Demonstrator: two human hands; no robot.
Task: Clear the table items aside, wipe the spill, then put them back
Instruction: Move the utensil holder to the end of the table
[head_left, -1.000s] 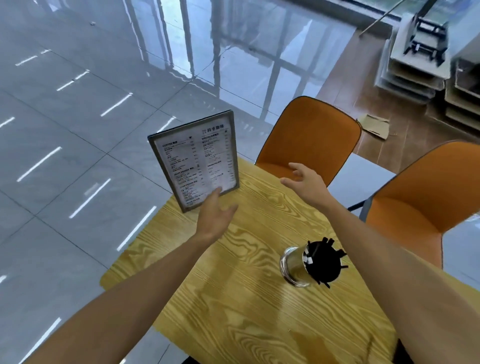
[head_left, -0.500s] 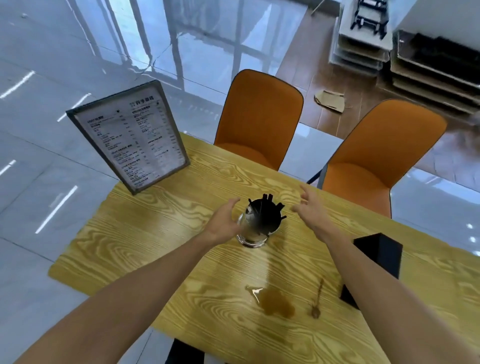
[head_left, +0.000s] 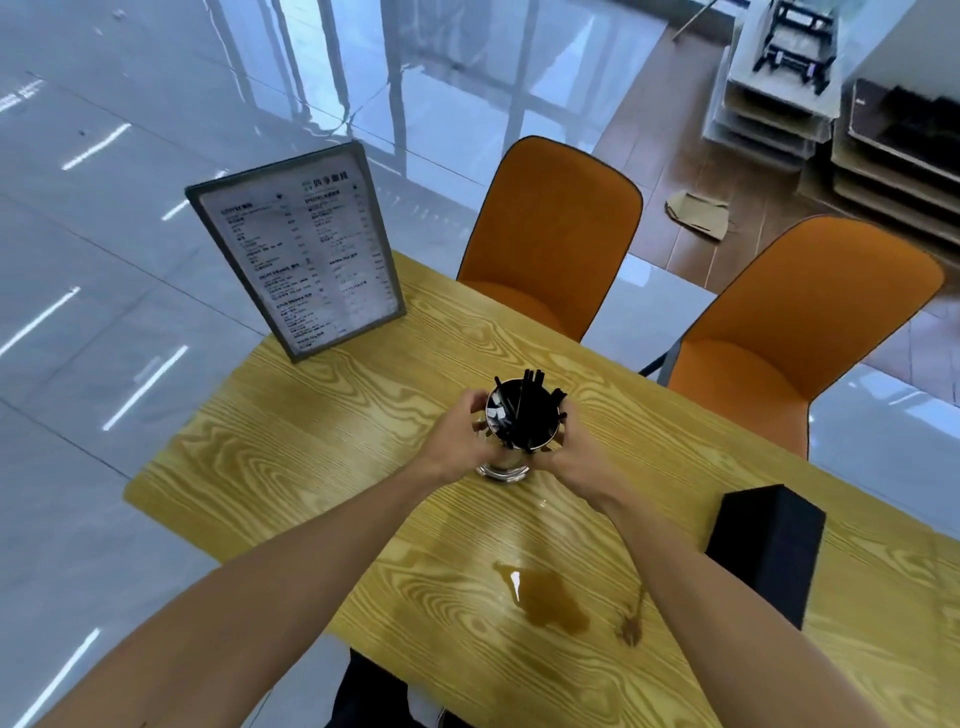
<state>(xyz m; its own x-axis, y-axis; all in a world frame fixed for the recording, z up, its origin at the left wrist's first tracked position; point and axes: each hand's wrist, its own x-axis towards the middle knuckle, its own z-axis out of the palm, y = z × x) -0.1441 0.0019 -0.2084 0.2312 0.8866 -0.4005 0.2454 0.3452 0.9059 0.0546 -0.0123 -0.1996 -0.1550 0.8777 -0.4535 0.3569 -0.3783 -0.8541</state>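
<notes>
A shiny metal holder (head_left: 503, 466) full of black sticks stands at the middle of the yellow wood-grain table (head_left: 322, 447). My left hand (head_left: 457, 441) grips its left side and my right hand (head_left: 576, 447) grips its right side, fingers curled round the wall. A brown spill (head_left: 545, 597) lies on the table nearer to me, with a smaller brown streak (head_left: 631, 626) to its right. A framed menu stand (head_left: 301, 249) stands upright at the far left corner. A black box (head_left: 763, 551) sits at the right, beside my right forearm.
Two orange chairs (head_left: 550, 239) (head_left: 789, 322) are pushed in along the far side of the table. Glossy grey floor tiles lie left of the table's edge. Stacked trays and boards (head_left: 779, 88) sit on the wooden floor far right.
My left hand left the menu stand at the far left corner. Both hands came to the metal holder and closed round its sides. The view shifted right, showing the spill and black box.
</notes>
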